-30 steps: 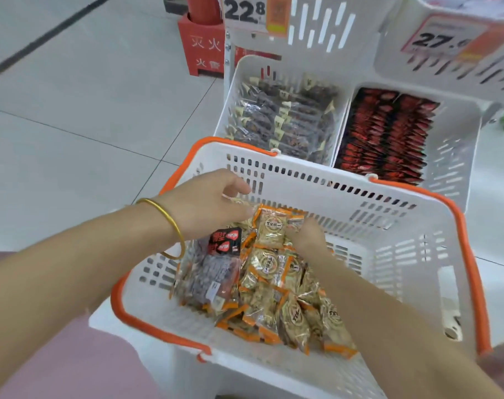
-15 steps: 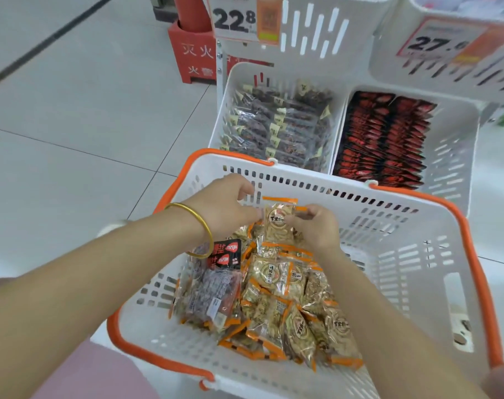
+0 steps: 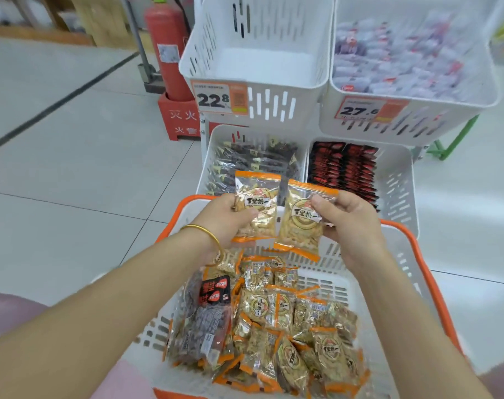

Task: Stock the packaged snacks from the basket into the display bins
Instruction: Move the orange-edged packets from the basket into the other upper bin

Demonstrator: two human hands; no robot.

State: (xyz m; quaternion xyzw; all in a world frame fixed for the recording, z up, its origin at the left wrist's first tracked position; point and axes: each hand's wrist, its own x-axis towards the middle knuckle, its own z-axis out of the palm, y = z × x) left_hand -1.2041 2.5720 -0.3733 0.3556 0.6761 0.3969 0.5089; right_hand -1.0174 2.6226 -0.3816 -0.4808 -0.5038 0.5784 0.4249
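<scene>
Raised from basket (image 3: 412,234) toward twelve o'clock empty bin (image 3: 256,82), snack packets (image 3: 256,208) pinched by left hand (image 3: 225,217), right hand (image 3: 348,223); may slip from edge-only grip

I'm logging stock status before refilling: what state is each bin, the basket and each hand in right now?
Left hand, holds one orange-edged packet.
Right hand, holds a second packet.
Basket, holds many packets.
Upper left bin, empty.
Upper right bin, full of pale packets.
Lower left bin, holds dark packets.
Lower right bin, partly filled with red packets.
</scene>
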